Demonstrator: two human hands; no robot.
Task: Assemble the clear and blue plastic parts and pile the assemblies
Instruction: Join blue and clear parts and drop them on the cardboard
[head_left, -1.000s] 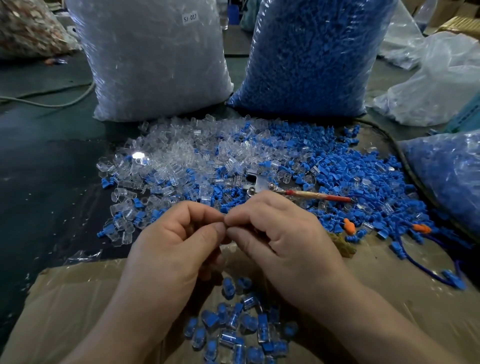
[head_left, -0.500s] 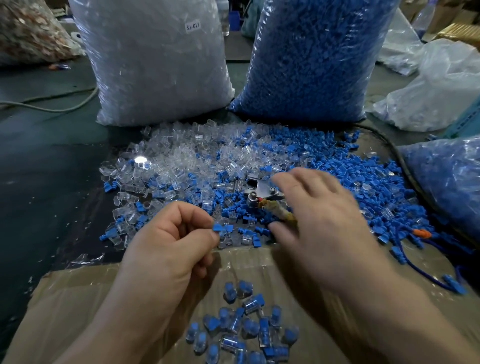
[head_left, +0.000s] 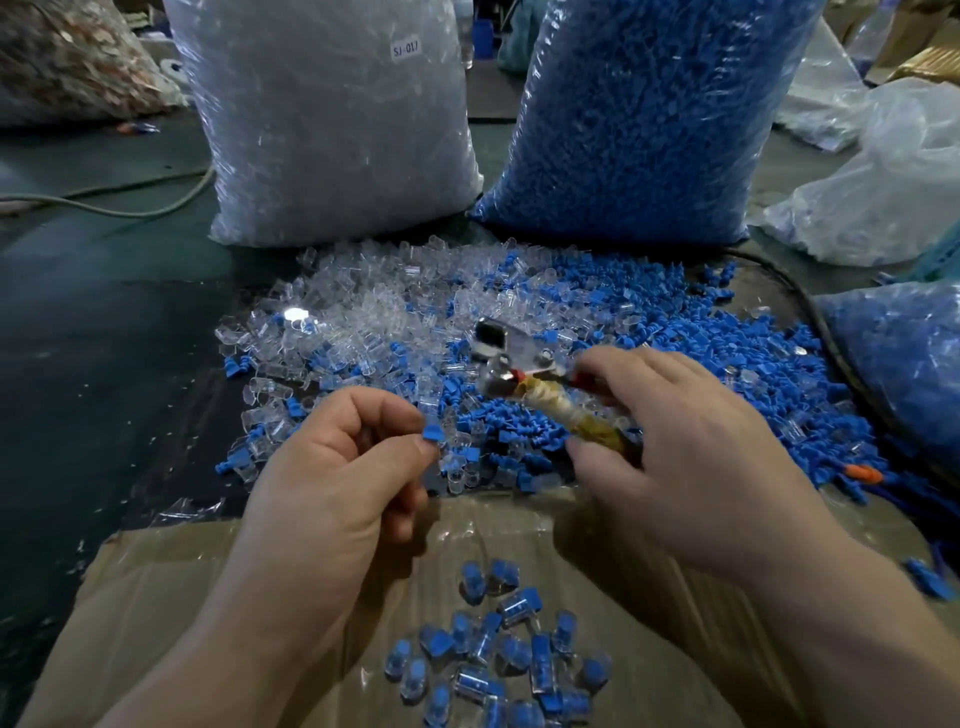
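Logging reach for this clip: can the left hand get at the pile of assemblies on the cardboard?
Probably yes: the left hand, pinching a blue part, sits just beyond the pile of assemblies on the cardboard; nothing lies between.

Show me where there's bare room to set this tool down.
Free: the dark table left of the loose parts, and the cardboard left of the assemblies. Crowded: loose parts run from the blue bag to the right hand holding the tool and the left hand pinching a blue part.

You have passage over the cardboard sheet (head_left: 156, 597) left of the assembly pile (head_left: 493, 654). Ahead, the loose-parts heap (head_left: 389, 312), clear-parts sack (head_left: 332, 130) and blue-parts sack (head_left: 649, 119) block reach. The dark surface (head_left: 104, 338) to your left appears unobstructed.
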